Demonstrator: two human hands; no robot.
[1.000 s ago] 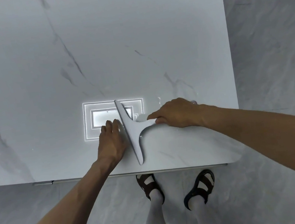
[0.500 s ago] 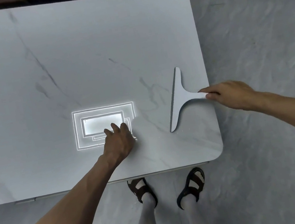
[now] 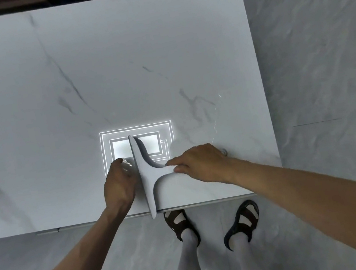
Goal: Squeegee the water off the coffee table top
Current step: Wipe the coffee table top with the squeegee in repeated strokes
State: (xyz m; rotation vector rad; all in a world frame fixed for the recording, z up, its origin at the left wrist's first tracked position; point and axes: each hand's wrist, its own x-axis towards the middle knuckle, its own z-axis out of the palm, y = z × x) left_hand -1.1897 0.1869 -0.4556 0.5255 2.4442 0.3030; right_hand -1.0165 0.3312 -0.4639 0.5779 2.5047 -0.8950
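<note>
A white T-shaped squeegee lies on the white marble coffee table top, near its front edge. Its blade runs front to back and its near tip overhangs the edge. My right hand grips the handle from the right. My left hand rests flat on the table just left of the blade, fingers together, holding nothing. Small water drops glint right of the squeegee, and one larger drop sits behind my right wrist.
A bright reflection of a ceiling lamp lies on the top behind the squeegee. The table's right edge and front edge border grey marble floor. My sandalled feet stand below the front edge. A sofa base runs along the far side.
My right hand has carried the squeegee from the table's right edge back left, beside my left hand. My left hand stayed about where it was.
</note>
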